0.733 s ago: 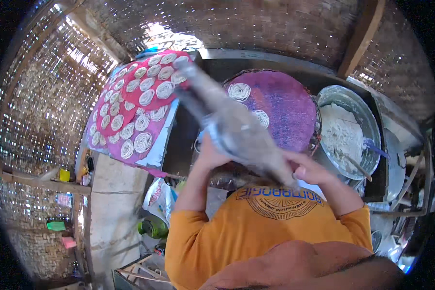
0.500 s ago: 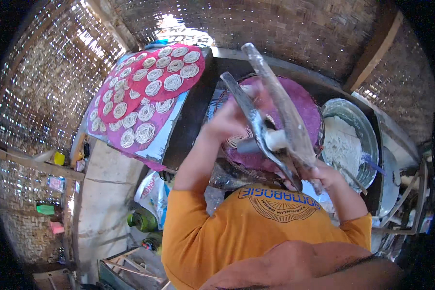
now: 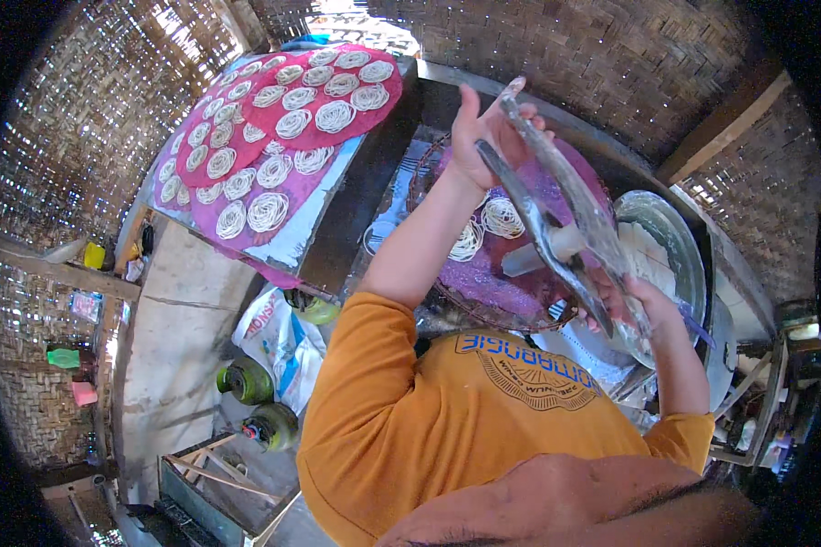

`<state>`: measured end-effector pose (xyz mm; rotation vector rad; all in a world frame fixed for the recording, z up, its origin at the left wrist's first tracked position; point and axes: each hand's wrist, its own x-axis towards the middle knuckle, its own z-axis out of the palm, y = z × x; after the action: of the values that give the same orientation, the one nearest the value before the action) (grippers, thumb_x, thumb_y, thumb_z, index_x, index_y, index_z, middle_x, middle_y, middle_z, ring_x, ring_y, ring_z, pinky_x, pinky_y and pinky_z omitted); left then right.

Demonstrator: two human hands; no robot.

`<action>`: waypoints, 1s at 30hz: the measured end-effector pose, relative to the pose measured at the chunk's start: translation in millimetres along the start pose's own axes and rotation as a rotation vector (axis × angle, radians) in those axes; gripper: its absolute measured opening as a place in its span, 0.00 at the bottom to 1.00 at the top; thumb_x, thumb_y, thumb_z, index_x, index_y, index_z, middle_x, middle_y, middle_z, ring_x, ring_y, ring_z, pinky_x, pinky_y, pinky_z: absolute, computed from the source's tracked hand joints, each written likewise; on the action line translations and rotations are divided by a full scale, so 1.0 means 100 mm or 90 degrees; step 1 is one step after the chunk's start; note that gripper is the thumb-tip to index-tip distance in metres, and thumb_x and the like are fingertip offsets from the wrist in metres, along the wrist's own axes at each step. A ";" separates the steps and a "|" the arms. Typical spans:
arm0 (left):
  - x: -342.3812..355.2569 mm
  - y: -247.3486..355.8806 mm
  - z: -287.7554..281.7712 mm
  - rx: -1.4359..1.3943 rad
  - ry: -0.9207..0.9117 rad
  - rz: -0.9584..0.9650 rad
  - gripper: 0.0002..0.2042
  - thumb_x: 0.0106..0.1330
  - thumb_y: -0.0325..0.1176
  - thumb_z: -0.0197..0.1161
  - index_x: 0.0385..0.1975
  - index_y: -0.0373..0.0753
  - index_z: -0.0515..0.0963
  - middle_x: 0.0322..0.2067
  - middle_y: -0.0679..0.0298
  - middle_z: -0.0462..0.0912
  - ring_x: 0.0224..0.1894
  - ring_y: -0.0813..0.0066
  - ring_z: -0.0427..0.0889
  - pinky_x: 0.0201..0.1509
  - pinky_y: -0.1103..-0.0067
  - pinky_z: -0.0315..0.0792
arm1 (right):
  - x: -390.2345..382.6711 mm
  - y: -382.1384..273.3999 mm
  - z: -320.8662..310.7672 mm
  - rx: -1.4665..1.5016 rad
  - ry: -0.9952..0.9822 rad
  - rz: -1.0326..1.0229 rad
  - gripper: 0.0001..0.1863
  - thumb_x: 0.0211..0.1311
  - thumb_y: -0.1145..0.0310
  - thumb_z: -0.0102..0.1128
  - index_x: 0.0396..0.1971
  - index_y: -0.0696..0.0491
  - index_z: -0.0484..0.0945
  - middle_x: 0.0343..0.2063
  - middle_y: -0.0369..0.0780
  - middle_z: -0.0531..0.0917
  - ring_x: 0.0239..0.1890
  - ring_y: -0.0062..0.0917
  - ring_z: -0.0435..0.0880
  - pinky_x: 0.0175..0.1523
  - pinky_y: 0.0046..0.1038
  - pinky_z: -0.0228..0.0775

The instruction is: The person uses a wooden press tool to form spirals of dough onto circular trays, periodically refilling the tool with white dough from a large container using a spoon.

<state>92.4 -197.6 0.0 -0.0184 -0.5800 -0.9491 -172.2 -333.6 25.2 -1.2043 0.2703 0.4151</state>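
A hand press (image 3: pixel 566 196) with two long, worn wooden handles and a pale cylinder between them is held over a round tray. My right hand (image 3: pixel 637 305) is closed round the near ends of its handles. At their far ends my left hand (image 3: pixel 493 146) is open, palm up, thumb apart, some fingers partly behind one handle. On the tray, a purple cloth (image 3: pixel 479 283) carries pale coils of noodle-like strands (image 3: pixel 502 218); the press hides part of the cloth.
At left, a table bears pink and purple cloths (image 3: pixel 260 105) with many strand coils. To the right stands a metal basin (image 3: pixel 680 219) holding white dough or paste. Green gas cylinders (image 3: pixel 249 378) and a white sack (image 3: pixel 287 351) are below left. Woven walls surround the place.
My left hand has moved from a blur over the tray to the handles' far ends. The press has shifted right, uncovering strand coils. The whole view has shifted a little.
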 end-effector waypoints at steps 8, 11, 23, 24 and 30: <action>-0.25 0.09 -0.12 0.015 0.089 0.049 0.38 0.49 0.67 0.42 0.56 0.49 0.53 0.21 0.68 0.71 0.27 0.66 0.71 0.39 0.64 0.66 | 0.13 0.00 0.12 -0.138 0.020 0.073 0.36 0.42 0.43 0.55 0.42 0.61 0.69 0.29 0.43 0.78 0.29 0.26 0.77 0.33 0.24 0.68; -0.30 0.03 0.03 0.047 0.107 0.073 0.38 0.48 0.68 0.44 0.56 0.49 0.55 0.18 0.71 0.71 0.24 0.69 0.70 0.39 0.67 0.66 | -0.04 -0.08 0.26 -0.159 0.057 0.025 0.35 0.41 0.44 0.56 0.40 0.61 0.70 0.29 0.41 0.77 0.28 0.23 0.76 0.32 0.23 0.67; -0.31 0.09 0.36 -0.028 -0.077 0.101 0.38 0.50 0.69 0.36 0.57 0.49 0.53 0.22 0.67 0.76 0.26 0.68 0.73 0.41 0.70 0.63 | -0.24 -0.23 0.28 -0.240 0.089 0.051 0.31 0.35 0.55 0.63 0.39 0.61 0.72 0.27 0.36 0.76 0.26 0.18 0.73 0.30 0.19 0.65; -0.32 0.06 0.36 -0.043 -0.079 0.099 0.38 0.50 0.69 0.35 0.58 0.49 0.53 0.22 0.67 0.76 0.25 0.68 0.73 0.42 0.70 0.62 | -0.29 -0.27 0.30 -0.278 0.125 0.040 0.32 0.35 0.56 0.63 0.40 0.62 0.71 0.28 0.37 0.76 0.28 0.17 0.72 0.34 0.19 0.65; -0.25 0.29 0.48 -0.013 -0.162 0.118 0.38 0.52 0.68 0.34 0.58 0.48 0.52 0.22 0.66 0.77 0.25 0.69 0.74 0.44 0.70 0.59 | -0.14 -0.43 0.47 -0.359 0.147 0.000 0.32 0.35 0.56 0.64 0.41 0.62 0.71 0.35 0.38 0.77 0.37 0.19 0.71 0.45 0.21 0.61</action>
<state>81.9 -148.8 35.8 -0.2107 -0.7895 -0.7777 -166.8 -304.2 83.2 -1.8103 0.3657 0.3614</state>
